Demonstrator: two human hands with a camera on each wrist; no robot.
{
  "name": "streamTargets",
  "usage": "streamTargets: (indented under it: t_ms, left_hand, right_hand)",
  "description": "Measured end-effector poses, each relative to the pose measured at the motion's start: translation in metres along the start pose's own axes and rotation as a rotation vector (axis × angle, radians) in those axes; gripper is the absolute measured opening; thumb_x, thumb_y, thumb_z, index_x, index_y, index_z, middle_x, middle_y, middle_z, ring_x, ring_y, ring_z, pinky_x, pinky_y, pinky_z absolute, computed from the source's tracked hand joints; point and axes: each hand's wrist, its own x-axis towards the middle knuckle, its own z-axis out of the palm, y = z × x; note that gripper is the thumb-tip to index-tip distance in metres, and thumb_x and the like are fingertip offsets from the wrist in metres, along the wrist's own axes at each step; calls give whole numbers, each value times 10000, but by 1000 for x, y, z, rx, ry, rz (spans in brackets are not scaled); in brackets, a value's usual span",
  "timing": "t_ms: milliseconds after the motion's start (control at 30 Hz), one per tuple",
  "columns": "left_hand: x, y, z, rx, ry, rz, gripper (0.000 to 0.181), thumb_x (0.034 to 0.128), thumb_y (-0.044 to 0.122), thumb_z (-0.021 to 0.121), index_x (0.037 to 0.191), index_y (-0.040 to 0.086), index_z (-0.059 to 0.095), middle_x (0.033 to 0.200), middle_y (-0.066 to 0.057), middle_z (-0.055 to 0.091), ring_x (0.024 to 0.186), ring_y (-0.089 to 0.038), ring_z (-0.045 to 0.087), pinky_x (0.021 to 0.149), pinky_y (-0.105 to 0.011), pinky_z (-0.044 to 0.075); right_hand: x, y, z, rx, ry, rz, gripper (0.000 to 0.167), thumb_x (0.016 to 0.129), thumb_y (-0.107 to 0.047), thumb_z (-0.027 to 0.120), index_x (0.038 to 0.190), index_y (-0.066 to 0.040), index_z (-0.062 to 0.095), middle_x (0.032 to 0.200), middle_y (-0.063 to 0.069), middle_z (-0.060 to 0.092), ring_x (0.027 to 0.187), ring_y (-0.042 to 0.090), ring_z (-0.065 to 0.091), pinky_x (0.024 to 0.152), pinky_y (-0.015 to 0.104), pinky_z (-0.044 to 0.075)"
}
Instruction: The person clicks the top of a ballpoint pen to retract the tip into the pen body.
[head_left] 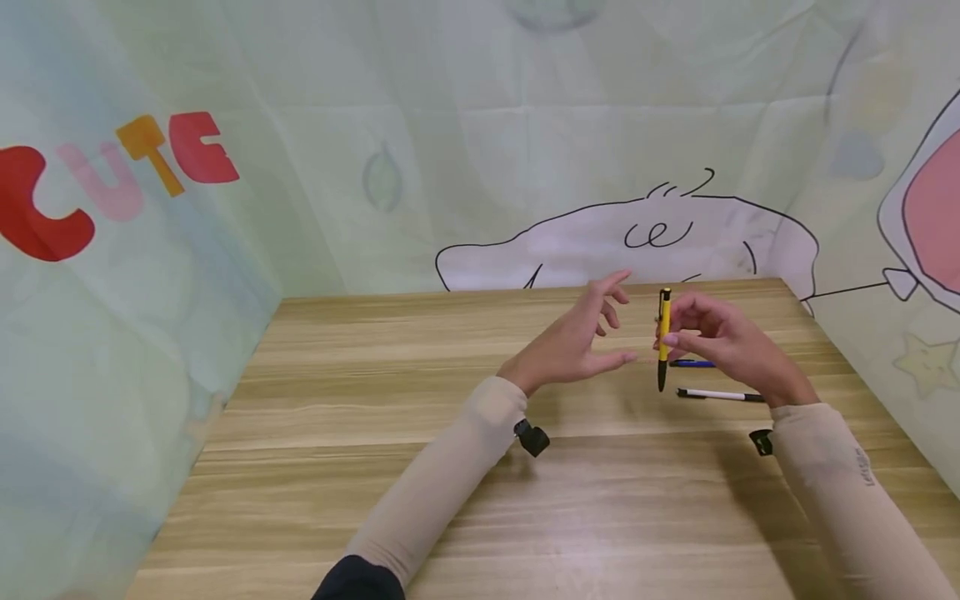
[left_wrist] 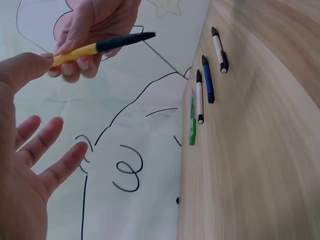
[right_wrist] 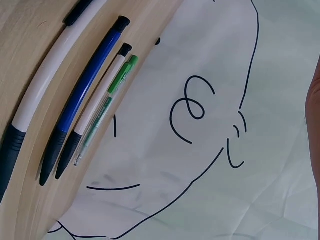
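Note:
A yellow ballpoint pen (head_left: 665,321) with a black grip stands upright above the table, tip down. My right hand (head_left: 735,343) pinches it between thumb and fingers. Left of the pen, my left hand (head_left: 573,337) is raised with its fingers spread and thumb apart, holding nothing; a small gap separates it from the pen in the head view. On the table beneath my right hand lie a blue pen (head_left: 693,363) and a white pen with black ends (head_left: 720,395). Both wrist views also show a second white pen (right_wrist: 102,92) and a clear green pen (right_wrist: 106,107).
The pens lie side by side on a wood-grain table (head_left: 360,433), toward its far right. Behind the table and along both sides hangs a pale printed cloth (head_left: 337,125) with cartoon drawings. A small black camera (head_left: 532,437) is strapped at my left wrist.

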Motion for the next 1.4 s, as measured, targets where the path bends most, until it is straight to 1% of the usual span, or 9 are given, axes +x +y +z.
streamTargets:
  t_ms: [167, 267, 467, 633, 767, 900, 1167, 1233, 1400]
  left_hand:
    - [-17, -1, -20, -2, 28, -40, 1014, 884, 213, 802, 1597, 124, 86, 1341, -93, 436, 1030, -166, 560, 856, -285, 567]
    - [-29, -2, -29, -15, 46, -80, 1009, 888, 215, 800, 1604, 157, 92, 1334, -87, 447, 1043, -151, 554, 862, -325, 581]
    - [-54, -5, -45, -54, 97, -159, 956, 888, 190, 795, 1603, 203, 160, 1303, -46, 512, 1063, -193, 575, 869, -350, 578]
    - [-71, -6, -56, -30, 105, -174, 849, 905, 216, 776, 1582, 205, 263, 1284, -26, 537, 1079, -173, 569, 883, -349, 564]
    - [-83, -6, -65, 18, 107, -165, 766, 909, 234, 775, 1545, 207, 349, 1266, -9, 551, 1091, -179, 578, 882, -341, 560]
    - [-94, -6, -74, 33, 116, -169, 704, 903, 225, 780, 1506, 209, 418, 1242, 1, 577, 1086, -210, 592, 879, -346, 561]
    - [-114, -8, -90, 48, 137, -205, 638, 905, 193, 774, 1466, 174, 470, 1220, -6, 593, 1075, -203, 585, 861, -408, 580]
    - [-119, -8, -94, 45, 145, -207, 636, 903, 180, 775, 1463, 166, 475, 1218, -16, 597, 1076, -202, 581, 853, -439, 585]
    - [-132, -10, -102, 37, 172, -223, 625, 903, 165, 776, 1458, 162, 488, 1207, -24, 607, 1084, -191, 577, 848, -423, 588]
  right_hand:
    - [-2, -2, 0, -20, 15, 25, 219, 979, 3, 640, 1186, 29, 572, 998, 111, 695, 876, 188, 724, 745, 366, 628]
    - [-4, -2, -1, -30, 15, 37, 208, 977, -1, 645, 1181, 9, 606, 975, 108, 703, 860, 186, 723, 749, 349, 626]
    - [-10, 0, -1, 5, -5, 14, 236, 964, 62, 628, 1198, 31, 627, 992, 111, 697, 865, 148, 713, 747, 326, 626]
    - [-17, 3, -3, -16, -8, 9, 223, 962, 66, 628, 1181, 25, 616, 985, 106, 695, 843, 158, 716, 717, 331, 626]
    - [-22, 3, -4, -54, -10, 38, 207, 974, 26, 634, 1179, 15, 610, 1022, 146, 682, 861, 196, 721, 732, 355, 627]
    - [-26, 3, -5, -107, -5, 72, 201, 983, -34, 650, 1184, -37, 637, 1062, 174, 696, 880, 228, 724, 742, 339, 625]
    - [-36, 6, -11, -156, -3, 106, 184, 980, -59, 666, 1163, -57, 645, 1018, 150, 705, 862, 214, 721, 749, 320, 617]
    - [-39, 8, -12, -169, -9, 100, 184, 974, -46, 670, 1156, -45, 647, 1008, 137, 701, 868, 202, 712, 746, 303, 612]
    - [-45, 12, -14, -198, -30, 80, 180, 950, -20, 690, 1126, -54, 669, 1007, 104, 693, 880, 178, 681, 722, 273, 591]
